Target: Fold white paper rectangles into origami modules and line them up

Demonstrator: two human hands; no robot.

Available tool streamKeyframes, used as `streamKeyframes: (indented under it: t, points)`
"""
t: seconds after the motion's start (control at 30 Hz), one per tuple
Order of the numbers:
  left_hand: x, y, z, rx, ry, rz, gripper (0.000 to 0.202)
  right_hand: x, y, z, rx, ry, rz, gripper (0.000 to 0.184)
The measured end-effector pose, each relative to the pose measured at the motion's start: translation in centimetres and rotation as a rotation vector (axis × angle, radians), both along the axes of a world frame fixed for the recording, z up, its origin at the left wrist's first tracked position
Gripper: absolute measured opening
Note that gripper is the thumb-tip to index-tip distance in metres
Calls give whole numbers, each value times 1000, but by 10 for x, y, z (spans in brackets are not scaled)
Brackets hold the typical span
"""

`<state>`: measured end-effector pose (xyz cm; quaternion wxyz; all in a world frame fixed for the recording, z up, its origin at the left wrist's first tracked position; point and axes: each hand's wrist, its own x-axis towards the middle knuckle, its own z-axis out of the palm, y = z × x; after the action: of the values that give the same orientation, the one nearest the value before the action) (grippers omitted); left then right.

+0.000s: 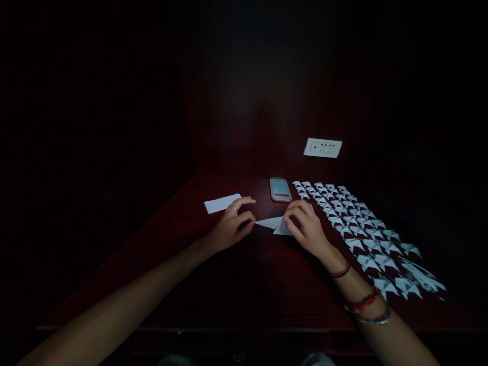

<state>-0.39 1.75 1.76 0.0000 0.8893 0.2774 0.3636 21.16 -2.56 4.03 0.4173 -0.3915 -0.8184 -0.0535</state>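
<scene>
A piece of folded white paper (271, 222) with a pointed left end lies between my two hands, just over the dark red table. My left hand (232, 226), with a ring on one finger, pinches the paper's left tip between thumb and fingertip, its other fingers stretched past it. At the paper's wider right part, my right hand (305, 226) has its thumb and fingers closed on the edge, which hides some of the folds. Just behind my left hand is a stack of white paper strips (221, 203), partly covered by the fingers.
Rows of small folded paper figures (351, 218) cover the table's right side. Loose paper strips (421, 274) lie near them. A lit phone (281, 189) rests at the back, below a wall socket (323, 148). The table's front edge (236, 329) is close to me.
</scene>
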Motion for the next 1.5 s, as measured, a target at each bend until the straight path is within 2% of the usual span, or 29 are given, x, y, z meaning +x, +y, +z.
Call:
streamKeyframes:
  t: [0.17,0.23,0.37,0.53,0.6,0.67,0.8,0.93,1.2,1.37,1.5]
  points:
    - [-12,13,-1,65,47,26,10,5,3,-3,42,44,-53,8]
    - [-17,19,-1,86,11,77,10,9,4,-4,87,47,-87,8]
    - [-19,23,-3,61,-20,125,12,7,5,-10,89,-156,-8,10]
    - [-5,10,-9,-42,152,-86,22,-3,3,-20,-100,-391,243,12]
    - [-1,5,-11,-77,225,-179,26,-2,4,-22,-216,-386,338,10]
    - [0,1,-12,-95,296,-259,27,4,9,-23,-315,-331,367,13]
    - [0,-2,-15,-117,357,-326,25,23,23,-27,-352,-184,180,20]
    - [2,-1,-18,-148,304,-300,20,31,34,-37,-433,-204,88,34]
    - [19,3,-30,-193,235,-165,13,18,37,-44,-578,-146,-13,14]
    - [25,4,-36,-236,215,-103,29,16,38,-47,-697,-34,-17,16]
    - [26,4,-36,-245,198,-64,40,15,39,-49,-691,29,10,28]
